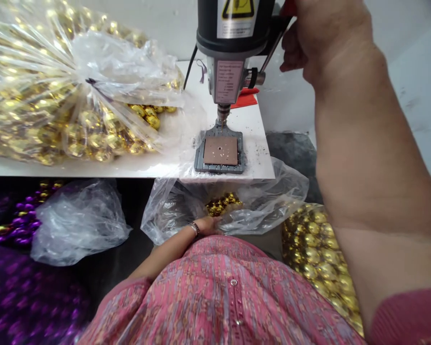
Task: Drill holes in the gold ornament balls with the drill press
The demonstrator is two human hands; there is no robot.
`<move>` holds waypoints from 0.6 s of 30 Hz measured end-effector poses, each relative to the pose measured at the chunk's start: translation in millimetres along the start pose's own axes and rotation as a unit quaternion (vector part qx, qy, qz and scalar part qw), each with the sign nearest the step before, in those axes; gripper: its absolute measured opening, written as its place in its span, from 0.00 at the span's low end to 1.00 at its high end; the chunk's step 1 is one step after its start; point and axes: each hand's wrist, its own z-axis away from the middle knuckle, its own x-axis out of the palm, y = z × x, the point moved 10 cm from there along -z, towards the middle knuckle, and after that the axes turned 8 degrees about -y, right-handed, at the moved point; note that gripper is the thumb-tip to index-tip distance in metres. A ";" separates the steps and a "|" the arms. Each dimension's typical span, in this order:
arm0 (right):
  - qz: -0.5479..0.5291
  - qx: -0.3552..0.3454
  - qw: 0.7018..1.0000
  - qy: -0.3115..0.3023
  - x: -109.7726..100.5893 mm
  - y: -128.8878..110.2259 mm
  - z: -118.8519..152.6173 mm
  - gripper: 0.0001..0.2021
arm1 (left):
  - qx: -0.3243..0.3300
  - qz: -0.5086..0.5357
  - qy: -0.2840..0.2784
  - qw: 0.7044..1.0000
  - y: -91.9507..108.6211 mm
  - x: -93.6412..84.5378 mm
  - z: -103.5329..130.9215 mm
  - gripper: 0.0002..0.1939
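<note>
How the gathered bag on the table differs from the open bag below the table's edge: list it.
The gathered bag lies on the white table; the open bag spreads below its edge, by the left hand. The gathered bag bulges with gold beads; the open bag shows only a small gold cluster. The gathered bag is drawn into tight folds; the open bag's mouth gapes. Both are clear plastic with gold beads inside.

The top edge is cutting off the drill press (233, 45) and right hand (319, 36). I'm seeing little of the left hand's (207, 225) fingers. Purple beads (30, 297) are blurring; the label's (229, 79) print is escaping me.
</note>
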 end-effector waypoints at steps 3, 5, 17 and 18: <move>0.012 -0.091 0.996 0.005 -25.5 16.6 28.2 0.34 | 0.033 0.024 -0.006 0.999 2.9 10.9 9.3 0.17; 0.098 -0.114 0.987 -0.048 -23.7 50.1 61.5 0.35 | 0.070 0.073 0.018 0.995 6.0 6.1 24.0 0.16; 0.260 0.119 0.775 -0.564 120.9 306.3 324.7 0.16 | 0.169 0.048 0.085 0.981 44.7 -9.1 103.6 0.24; 0.250 0.132 0.782 -0.555 104.4 313.2 322.1 0.19 | 0.151 0.017 0.109 0.982 39.9 -11.1 110.5 0.29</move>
